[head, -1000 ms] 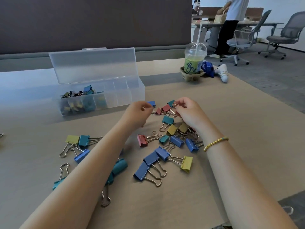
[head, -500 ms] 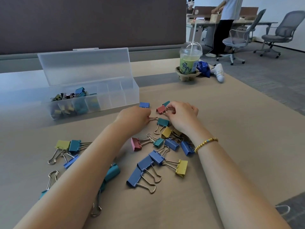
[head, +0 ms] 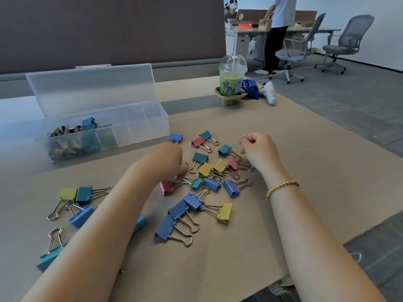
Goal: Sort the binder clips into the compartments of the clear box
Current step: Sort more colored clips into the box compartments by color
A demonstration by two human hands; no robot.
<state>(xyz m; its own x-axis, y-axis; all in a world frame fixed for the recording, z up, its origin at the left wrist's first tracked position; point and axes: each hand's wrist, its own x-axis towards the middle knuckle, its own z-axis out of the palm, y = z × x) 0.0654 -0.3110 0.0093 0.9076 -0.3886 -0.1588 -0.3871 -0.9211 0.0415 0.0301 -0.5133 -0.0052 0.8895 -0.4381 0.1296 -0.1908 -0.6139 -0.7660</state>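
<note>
Right hand: we pinch a wire handle, probably gathering clips.
Left hand: curled on the pile; grip unclear.
Clips: scattered near us.
Box: far left, lid up for dropping.

A table carries brown paper over most of its top. On the paper, loose clips lie scattered from the middle to the near left (blue, teal, yellow, red). The clear box sits far left with its lid up. Far right stand a drink cup in a cardboard holder, a blue wrapper and a white object.
</note>
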